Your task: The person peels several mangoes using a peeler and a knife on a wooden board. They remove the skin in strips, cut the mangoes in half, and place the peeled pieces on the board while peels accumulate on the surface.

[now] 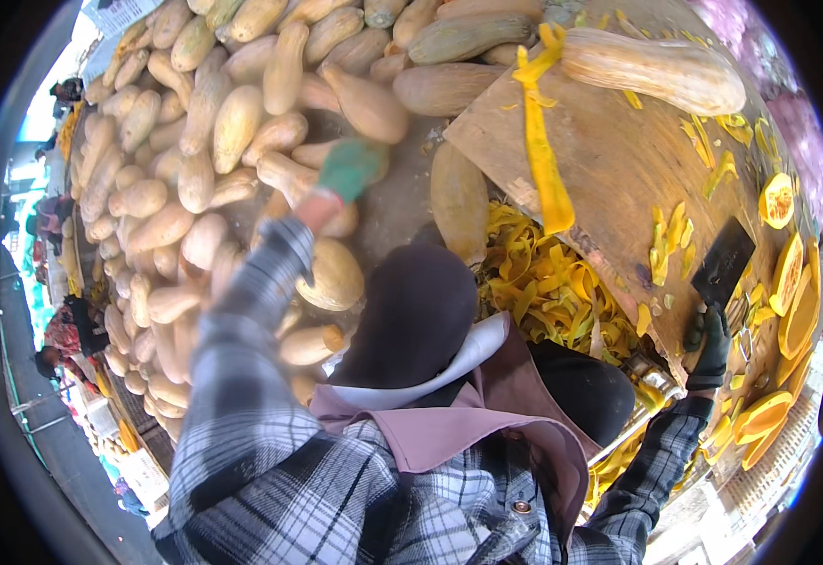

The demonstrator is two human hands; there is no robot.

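Note:
My left hand (349,169), in a green glove and blurred, is over the near side of a large pile of butternut-type squashes (238,127); whether it grips one is unclear. My right hand (708,349), in a dark glove, holds a cleaver (724,261) with a broad dark blade at the right of a wooden board (595,162). One long pale squash (655,69) lies across the board's far end. A long strip of orange peel (544,166) hangs over the board's near edge. Halved orange squashes (787,275) lie along the right side.
A heap of orange peelings (546,282) lies below the board, by my knees. A single squash (459,201) rests on the ground beside the board's corner. Pink plastic bags (800,134) are at the far right. Several people (65,332) are at the far left.

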